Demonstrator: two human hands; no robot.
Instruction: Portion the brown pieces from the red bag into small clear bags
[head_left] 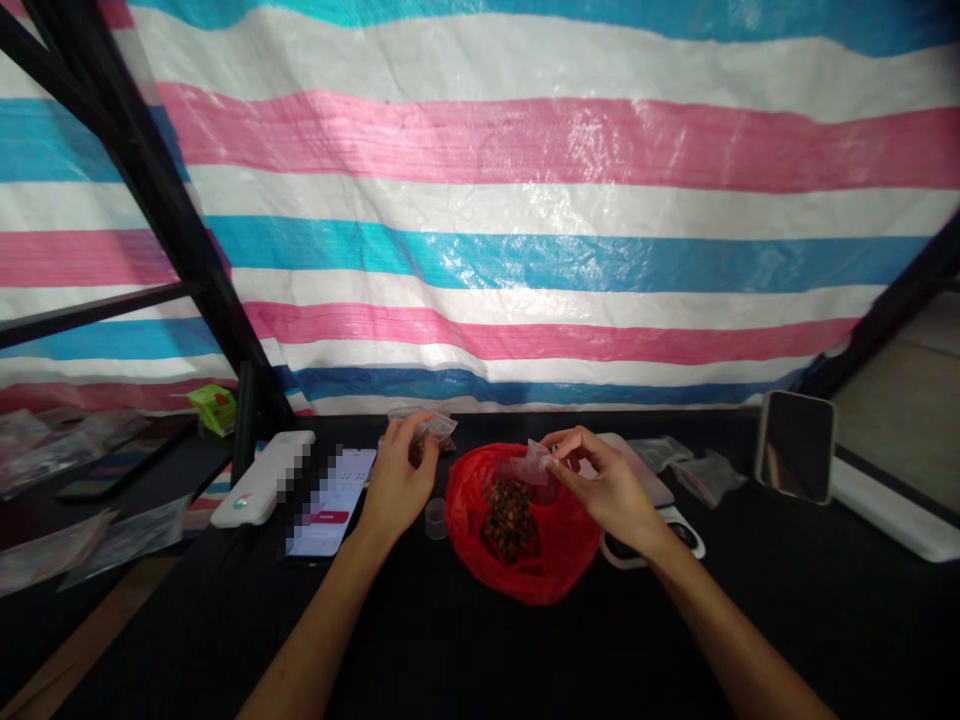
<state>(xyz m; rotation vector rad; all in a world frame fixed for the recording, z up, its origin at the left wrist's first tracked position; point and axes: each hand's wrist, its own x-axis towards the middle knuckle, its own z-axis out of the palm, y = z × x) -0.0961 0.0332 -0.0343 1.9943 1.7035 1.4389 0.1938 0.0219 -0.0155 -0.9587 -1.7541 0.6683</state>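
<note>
Beyond your left grip (395, 478) and right grip (606, 482) you face a wrinkled plastic sheet (525, 140) striped pink, blue and white, glossy where light catches it. A dark slanting frame (150, 190) rises left of your left grip; a black tabletop (450, 660) spreads beneath both.

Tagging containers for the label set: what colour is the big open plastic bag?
The plastic bag is red; best seen in the head view.
</note>
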